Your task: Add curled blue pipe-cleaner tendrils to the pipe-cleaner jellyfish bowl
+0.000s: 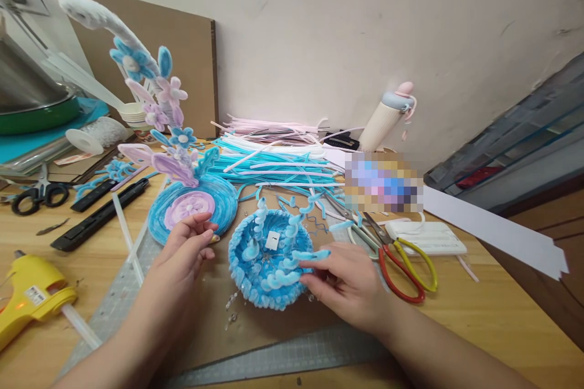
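Note:
My right hand (349,282) pinches a light-blue pipe cleaner (314,254) between thumb and fingers, at the right rim of a fluffy blue bowl (237,264). Coiled blue pipe-cleaner spirals (278,280) rise from the bowl and lie across it, and a small white piece (272,240) sits inside. To the bowl's left, my left hand (187,249) hovers with loosely curled, slightly parted fingers and nothing visible in them. Just behind it is a round blue-and-pink coiled base (159,219), from which a white stem (98,15) with blue and pink flowers curves up.
Blue and pink pipe cleaners (274,167) are piled at the back. Scissors with red and yellow handles (408,273) lie right, near a white power bank (429,238). A yellow glue gun (34,289), black scissors (42,194) and a cutter (100,219) lie left.

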Motion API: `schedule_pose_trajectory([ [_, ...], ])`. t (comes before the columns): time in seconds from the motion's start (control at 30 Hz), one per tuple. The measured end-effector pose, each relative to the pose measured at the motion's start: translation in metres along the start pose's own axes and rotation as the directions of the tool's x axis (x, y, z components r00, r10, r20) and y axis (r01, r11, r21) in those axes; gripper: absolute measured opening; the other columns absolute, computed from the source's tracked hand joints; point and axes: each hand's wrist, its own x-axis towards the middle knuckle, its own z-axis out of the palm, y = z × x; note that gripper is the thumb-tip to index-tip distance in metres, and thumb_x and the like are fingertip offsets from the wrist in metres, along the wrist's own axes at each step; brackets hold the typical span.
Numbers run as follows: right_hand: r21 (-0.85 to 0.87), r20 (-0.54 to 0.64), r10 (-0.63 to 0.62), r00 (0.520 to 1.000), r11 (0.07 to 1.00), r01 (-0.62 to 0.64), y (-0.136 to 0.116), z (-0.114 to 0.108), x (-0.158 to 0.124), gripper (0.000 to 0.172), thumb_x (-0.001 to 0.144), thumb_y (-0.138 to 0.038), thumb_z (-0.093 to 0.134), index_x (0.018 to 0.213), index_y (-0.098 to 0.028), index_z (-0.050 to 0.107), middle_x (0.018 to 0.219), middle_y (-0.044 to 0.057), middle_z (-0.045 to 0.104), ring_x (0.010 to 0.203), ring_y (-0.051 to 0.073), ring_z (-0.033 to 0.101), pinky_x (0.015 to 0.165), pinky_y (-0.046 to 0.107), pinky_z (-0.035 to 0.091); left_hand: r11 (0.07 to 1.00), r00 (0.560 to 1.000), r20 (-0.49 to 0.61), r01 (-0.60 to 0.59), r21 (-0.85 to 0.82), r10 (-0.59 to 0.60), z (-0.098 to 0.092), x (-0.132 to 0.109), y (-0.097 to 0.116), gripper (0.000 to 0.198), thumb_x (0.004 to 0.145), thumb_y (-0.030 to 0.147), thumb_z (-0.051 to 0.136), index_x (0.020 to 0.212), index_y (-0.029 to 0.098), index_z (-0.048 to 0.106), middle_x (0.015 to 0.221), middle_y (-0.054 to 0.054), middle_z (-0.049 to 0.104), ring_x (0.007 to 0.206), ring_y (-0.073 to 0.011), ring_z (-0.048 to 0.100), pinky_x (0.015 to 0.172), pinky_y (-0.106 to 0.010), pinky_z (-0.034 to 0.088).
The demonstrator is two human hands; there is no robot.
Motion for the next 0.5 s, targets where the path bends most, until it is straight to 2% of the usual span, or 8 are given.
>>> schedule_pose_trajectory([
  [0.2, -0.004, 0.004, -0.003, 1.0, 1.0, 0.003, -0.0002, -0.0008, 0.0014, 0.012, 0.088, -0.025, 0.066, 0.091, -0.014, 0.069, 0.055, -0.002, 0.062, 0.047, 0.011, 0.053, 0.05, 0.025, 0.038, 1.0, 1.0, 0.0, -0.003, -0.005, 0.003, -0.0009, -0.0016, 0.0009, 0.033, 0.066, 0.032, 0.072, 0.098, 0.028, 0.063, 0.098, 0.004, 0.06, 0.095, -0.0142, 0.053, 0.067, -0.02, 0.043],
  [0.5, -0.042, 0.005, 0.018, 1.0, 0.999, -0.018, 0.0007, 0.0015, -0.0018, 0.004, 0.088, -0.015, 0.064, 0.088, -0.017, 0.067, 0.065, 0.001, 0.07, 0.054, 0.013, 0.06, 0.054, 0.026, 0.043, 1.0, 1.0, 0.001, 0.003, -0.011, -0.003, -0.0001, -0.0001, -0.0003, 0.035, 0.066, 0.031, 0.073, 0.099, 0.028, 0.063, 0.098, 0.004, 0.061, 0.091, -0.0137, 0.053, 0.065, -0.02, 0.042],
])
